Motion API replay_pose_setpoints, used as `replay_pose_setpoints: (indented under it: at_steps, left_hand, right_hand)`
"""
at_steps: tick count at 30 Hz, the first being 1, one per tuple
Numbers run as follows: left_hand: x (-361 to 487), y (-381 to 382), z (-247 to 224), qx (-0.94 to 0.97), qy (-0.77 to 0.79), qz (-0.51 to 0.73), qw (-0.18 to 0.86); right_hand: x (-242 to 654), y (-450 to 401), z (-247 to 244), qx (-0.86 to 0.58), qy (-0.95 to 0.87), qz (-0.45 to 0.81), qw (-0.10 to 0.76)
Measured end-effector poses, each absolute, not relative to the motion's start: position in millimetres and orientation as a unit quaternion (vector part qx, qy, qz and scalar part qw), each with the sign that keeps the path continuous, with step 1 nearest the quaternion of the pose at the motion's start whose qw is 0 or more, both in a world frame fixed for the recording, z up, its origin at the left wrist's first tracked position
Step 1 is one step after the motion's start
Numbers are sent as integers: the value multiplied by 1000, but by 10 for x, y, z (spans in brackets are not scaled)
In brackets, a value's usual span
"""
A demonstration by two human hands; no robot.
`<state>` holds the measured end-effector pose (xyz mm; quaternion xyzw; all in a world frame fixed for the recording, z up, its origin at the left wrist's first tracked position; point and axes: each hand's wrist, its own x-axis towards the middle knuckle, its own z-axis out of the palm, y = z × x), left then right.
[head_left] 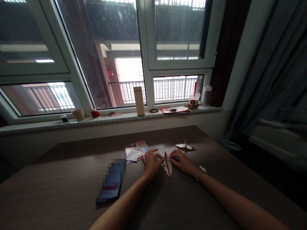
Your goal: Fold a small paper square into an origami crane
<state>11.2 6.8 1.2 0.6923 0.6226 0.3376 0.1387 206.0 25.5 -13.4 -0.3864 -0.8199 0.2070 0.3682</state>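
A folded piece of paper (pixel 167 164), white with a red stripe and pointed at both ends, lies on the brown table between my hands. My left hand (pixel 153 163) pinches its left edge with thumb and index finger, the other fingers reaching toward a small pile of printed paper sheets (pixel 136 151). On the opposite side, my right hand (pixel 181 162) is curled, its fingertips at the paper's right edge; a bracelet circles that wrist. Just beyond the right hand rests a finished-looking paper crane (pixel 184 146).
A phone (pixel 111 182), its screen pixelated, lies left of my left forearm. Along the windowsill (pixel 115 119) stand a beige bottle (pixel 139 101), a paper cup (pixel 78 115), a drink cup with a red straw (pixel 193 96) and scissors (pixel 173 110) on red-and-white paper.
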Motion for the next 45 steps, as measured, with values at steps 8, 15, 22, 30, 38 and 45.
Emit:
replay_pose_setpoints:
  at_steps: [8,15,22,30,38,45]
  left_hand:
    - [108,60,14,693,616,348,136]
    - [111,66,17,688,620,352,139]
    - [119,63,34,684,620,357,143]
    - [103,92,-8,678,614,373,156]
    - [106,85,15,667,616,385,165]
    - [126,88,29,655,616,402,170]
  right_hand:
    - [2059,260,-134,-381,-821,208,371]
    - [2051,226,-94,-379,-827,210,359]
    - [2054,216,-86,-376,-830,207,357]
    - [2045,202,-88,-360,-841,201,351]
    - [2044,196,-92,-363,-840,200,351]
    - [2026,179,-99,-359,-844,186,351]
